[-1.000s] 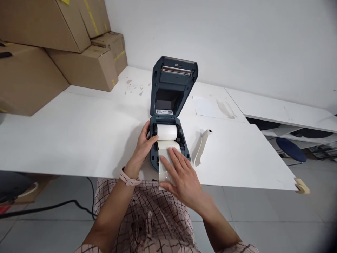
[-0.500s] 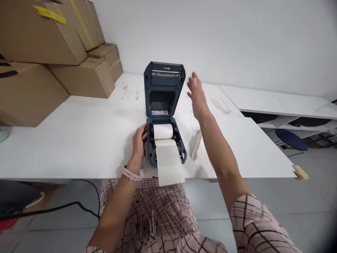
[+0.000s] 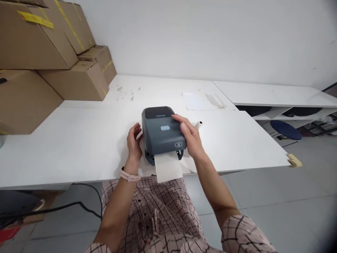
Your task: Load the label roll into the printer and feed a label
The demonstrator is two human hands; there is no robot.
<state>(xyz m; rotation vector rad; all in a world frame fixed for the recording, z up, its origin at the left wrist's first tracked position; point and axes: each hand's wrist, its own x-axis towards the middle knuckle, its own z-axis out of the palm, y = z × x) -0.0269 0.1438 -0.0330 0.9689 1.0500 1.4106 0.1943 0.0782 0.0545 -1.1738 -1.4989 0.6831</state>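
A dark blue-grey label printer (image 3: 158,131) sits near the table's front edge, its lid almost down with a gap at the front. From that gap a strip of blank label paper (image 3: 168,168) hangs past the table edge. My right hand (image 3: 191,135) lies over the lid's right side, thumb on top, gripping it. Along the printer's left side is my left hand (image 3: 134,142), fingers loosely bent and apart, holding nothing. Whether it touches the casing I cannot tell. The paper roll inside is hidden by the lid.
Cardboard boxes (image 3: 76,79) are stacked at the back left of the white table (image 3: 86,140). Behind my right hand lie a small white paper tube (image 3: 198,124) and a white sheet (image 3: 195,101). A blue stool (image 3: 285,130) stands at the right.
The printer's lid has swung down from upright to nearly closed, covering the paper roll. My right hand has come down from the air onto the lid; the left stays beside the printer.
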